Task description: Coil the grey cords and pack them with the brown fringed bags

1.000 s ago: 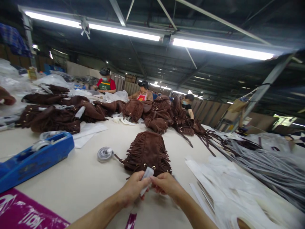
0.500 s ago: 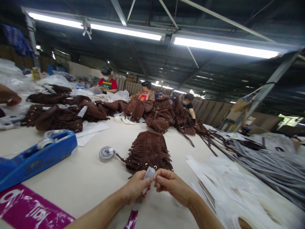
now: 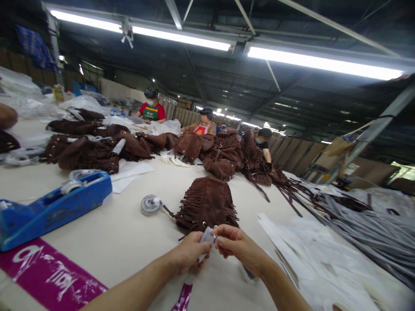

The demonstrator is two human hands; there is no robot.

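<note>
Between thumb and fingers my left hand (image 3: 189,251) pinches a small pale grey wrapped piece (image 3: 206,236). My right hand (image 3: 238,245) is closed at that piece's right edge, thumb against forefinger; whatever lies in this pinch is too small to make out. Just beyond both hands, a dark brown fringed bag (image 3: 207,201) lies on the white table (image 3: 129,233), its gold-coloured eyelets toward me. Left of the bag rests a coil of grey-wrapped strap (image 3: 151,204), joined to it by a short brown strap end.
A blue tape dispenser (image 3: 58,209) stands at left above a purple printed sheet (image 3: 48,276). Brown fringed bags (image 3: 223,151) are heaped across the back. White sheets (image 3: 311,250) and grey strips (image 3: 359,233) cover the right. Several people (image 3: 152,111) work beyond the heap.
The whole view has shifted slightly, so things sit a little further right. My hands keep their hold at the grey piece, the right one slightly raised and turned.
</note>
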